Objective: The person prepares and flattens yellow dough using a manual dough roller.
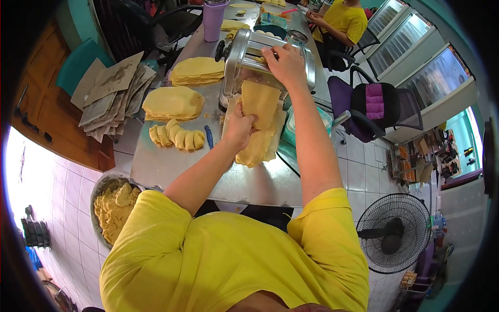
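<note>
A flat yellow dough sheet (261,103) hangs at the front of a silver roller machine (236,65). My left hand (240,126) is closed on the sheet's lower left edge. Beneath it, more dough sheets (254,150) lie in a pile. My right hand (285,63) rests on top of the machine, its fingers spread over the metal bars. Left of the machine are two stacks of dough sheets (174,103) (197,71), with rolled dough pieces (178,136) in front of them. A blue tool (209,137) lies beside the rolled pieces.
Below the table's left corner stands a bowl of dough (115,208). A purple tumbler (213,21) is at the back left, and a teal container (306,122) right of the dough pile. Another person (340,23) sits at the far right. Cardboard sheets (112,96) and a fan (393,234) flank the table.
</note>
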A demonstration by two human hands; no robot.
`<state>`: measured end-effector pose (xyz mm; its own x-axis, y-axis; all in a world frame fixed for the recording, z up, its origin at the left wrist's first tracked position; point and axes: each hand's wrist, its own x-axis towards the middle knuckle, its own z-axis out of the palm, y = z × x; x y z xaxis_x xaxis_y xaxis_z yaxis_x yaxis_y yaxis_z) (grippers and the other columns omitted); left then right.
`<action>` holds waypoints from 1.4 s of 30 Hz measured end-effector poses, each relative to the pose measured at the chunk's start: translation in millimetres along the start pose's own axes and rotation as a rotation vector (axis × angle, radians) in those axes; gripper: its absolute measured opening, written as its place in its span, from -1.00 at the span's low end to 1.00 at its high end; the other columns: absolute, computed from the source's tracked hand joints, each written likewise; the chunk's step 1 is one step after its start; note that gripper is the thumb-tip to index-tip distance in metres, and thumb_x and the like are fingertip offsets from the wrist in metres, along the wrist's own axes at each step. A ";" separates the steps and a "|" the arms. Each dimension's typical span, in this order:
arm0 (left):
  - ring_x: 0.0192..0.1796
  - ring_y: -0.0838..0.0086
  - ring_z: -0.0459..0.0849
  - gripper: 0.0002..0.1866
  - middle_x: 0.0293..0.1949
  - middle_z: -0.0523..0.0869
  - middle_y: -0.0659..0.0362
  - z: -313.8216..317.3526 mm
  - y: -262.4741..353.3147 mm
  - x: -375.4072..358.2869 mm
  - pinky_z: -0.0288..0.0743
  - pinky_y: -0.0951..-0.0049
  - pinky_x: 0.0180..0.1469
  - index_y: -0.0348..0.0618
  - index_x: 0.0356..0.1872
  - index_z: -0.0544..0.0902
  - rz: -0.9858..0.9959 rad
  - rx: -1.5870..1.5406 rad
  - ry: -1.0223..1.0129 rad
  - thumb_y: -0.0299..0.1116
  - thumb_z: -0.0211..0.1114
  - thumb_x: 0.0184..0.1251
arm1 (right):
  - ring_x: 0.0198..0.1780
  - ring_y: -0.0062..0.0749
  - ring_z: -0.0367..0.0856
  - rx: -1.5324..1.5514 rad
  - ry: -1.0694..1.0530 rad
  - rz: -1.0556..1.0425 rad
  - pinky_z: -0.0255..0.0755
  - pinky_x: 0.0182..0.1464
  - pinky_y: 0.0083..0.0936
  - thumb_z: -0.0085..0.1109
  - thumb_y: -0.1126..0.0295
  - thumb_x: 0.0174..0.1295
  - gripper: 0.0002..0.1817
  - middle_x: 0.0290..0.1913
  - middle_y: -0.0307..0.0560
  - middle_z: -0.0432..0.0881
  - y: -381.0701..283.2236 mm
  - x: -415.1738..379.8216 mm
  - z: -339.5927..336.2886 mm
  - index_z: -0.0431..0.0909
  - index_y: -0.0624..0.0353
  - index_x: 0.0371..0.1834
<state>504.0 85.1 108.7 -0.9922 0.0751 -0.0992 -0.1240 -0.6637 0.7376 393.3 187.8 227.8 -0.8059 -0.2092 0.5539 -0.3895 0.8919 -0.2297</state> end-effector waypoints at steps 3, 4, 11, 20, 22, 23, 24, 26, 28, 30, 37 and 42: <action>0.03 0.18 0.57 -0.50 0.09 0.44 -0.04 0.5 -0.5 -2.8 0.64 0.19 -0.05 -0.21 0.17 0.18 0.020 -0.001 -0.003 -0.75 -0.07 0.18 | 0.21 -0.05 0.33 -0.085 0.068 -0.035 0.12 0.21 -0.02 -0.17 -0.23 0.23 -0.45 0.10 -0.04 0.47 4.8 2.2 8.2 0.57 -0.13 0.02; 0.03 0.18 0.57 -0.50 0.09 0.43 -0.04 2.7 1.7 -5.8 0.64 0.19 -0.06 -0.21 0.18 0.18 0.015 -0.009 0.012 -0.75 -0.07 0.18 | 0.21 -0.05 0.33 -0.083 0.065 -0.033 0.12 0.21 -0.02 -0.17 -0.23 0.23 -0.45 0.10 -0.04 0.47 4.5 3.8 9.3 0.57 -0.13 0.02; 0.04 0.16 0.57 -0.46 0.12 0.40 -0.04 3.1 -1.1 -13.5 0.65 0.16 -0.07 -0.19 0.20 0.14 -0.012 -0.016 0.059 -0.76 -0.10 0.17 | 0.41 -0.09 0.11 -0.138 -0.298 0.081 -0.15 0.35 0.02 -0.34 -0.35 0.20 -0.30 0.39 -0.13 0.21 2.2 16.5 9.7 0.27 -0.29 0.32; 0.05 0.11 0.56 -0.44 0.13 0.39 -0.05 -2.9 -6.3 -19.4 0.66 0.13 -0.10 -0.14 0.22 0.13 -0.051 -0.032 0.085 -0.76 -0.11 0.17 | 0.43 -0.16 0.07 -0.110 -0.339 0.106 -0.25 0.38 0.09 -0.36 -0.33 0.19 -0.30 0.41 -0.12 0.16 1.6 16.6 8.8 0.23 -0.29 0.35; 0.05 0.10 0.56 -0.44 0.14 0.39 -0.05 -4.1 -6.9 -21.2 0.66 0.12 -0.10 -0.14 0.22 0.13 -0.053 -0.050 0.084 -0.77 -0.12 0.18 | 0.43 -0.16 0.07 -0.110 -0.343 0.106 -0.26 0.38 0.09 -0.36 -0.33 0.19 -0.29 0.41 -0.12 0.16 2.2 16.6 9.7 0.23 -0.30 0.35; 0.05 0.08 0.56 -0.44 0.14 0.39 -0.06 -4.9 -7.1 -22.1 0.66 0.11 -0.10 -0.13 0.22 0.13 -0.053 -0.069 0.083 -0.77 -0.12 0.18 | 0.43 -0.15 0.08 -0.114 -0.338 0.102 -0.26 0.39 0.08 -0.36 -0.33 0.18 -0.29 0.41 -0.11 0.17 3.3 17.0 11.0 0.23 -0.30 0.35; 0.05 0.08 0.56 -0.44 0.14 0.39 -0.06 -5.7 -7.2 -22.9 0.66 0.11 -0.10 -0.13 0.22 0.13 -0.054 -0.068 0.085 -0.77 -0.12 0.18 | 0.42 -0.15 0.08 -0.117 -0.333 0.098 -0.26 0.39 0.08 -0.35 -0.34 0.18 -0.29 0.41 -0.11 0.17 4.2 17.5 12.4 0.23 -0.30 0.35; 0.06 0.07 0.55 -0.45 0.14 0.38 -0.06 -6.8 -7.4 -24.7 0.65 0.08 -0.09 -0.14 0.22 0.13 -0.073 -0.061 0.104 -0.77 -0.12 0.19 | 0.42 -0.14 0.09 -0.113 -0.338 0.100 -0.26 0.39 0.08 -0.35 -0.34 0.17 -0.28 0.40 -0.11 0.18 4.4 18.0 12.4 0.23 -0.30 0.35; 0.07 0.07 0.55 -0.45 0.15 0.37 -0.06 -7.5 -6.3 -28.4 0.64 0.08 -0.07 -0.14 0.23 0.12 -0.083 -0.065 0.094 -0.77 -0.12 0.19 | 0.42 -0.14 0.09 -0.110 -0.343 0.104 -0.26 0.39 0.08 -0.34 -0.35 0.17 -0.28 0.40 -0.11 0.19 4.7 18.3 12.6 0.23 -0.31 0.35; 0.07 0.07 0.54 -0.45 0.16 0.36 -0.06 -7.1 -5.7 -32.2 0.63 0.08 -0.05 -0.14 0.23 0.11 -0.092 -0.070 0.083 -0.76 -0.12 0.19 | 0.42 -0.14 0.10 -0.120 -0.339 0.096 -0.25 0.38 0.09 -0.34 -0.35 0.16 -0.28 0.39 -0.10 0.20 5.1 18.6 13.0 0.22 -0.31 0.35; 0.10 0.09 0.52 -0.44 0.18 0.33 -0.06 -3.9 -4.6 -51.6 0.61 0.12 0.02 -0.15 0.25 0.07 -0.145 -0.058 0.089 -0.74 -0.10 0.21 | 0.42 -0.14 0.10 -0.110 -0.331 0.096 -0.23 0.38 0.09 -0.33 -0.35 0.16 -0.27 0.39 -0.09 0.21 4.9 18.0 12.0 0.22 -0.31 0.35; 0.10 0.10 0.52 -0.42 0.18 0.31 -0.05 -15.4 -18.2 -67.4 0.62 0.14 -0.02 -0.14 0.25 0.06 -0.184 -0.002 0.106 -0.74 -0.08 0.20 | 0.41 -0.11 0.10 -0.116 -0.305 0.072 -0.24 0.38 0.09 -0.31 -0.36 0.15 -0.27 0.39 -0.08 0.21 8.4 17.8 15.8 0.24 -0.31 0.35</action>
<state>573.4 80.7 91.6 -0.9461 0.1164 -0.3021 -0.3029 -0.6477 0.6991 368.7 185.2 223.0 -0.9326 -0.2390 0.2705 -0.2878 0.9446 -0.1575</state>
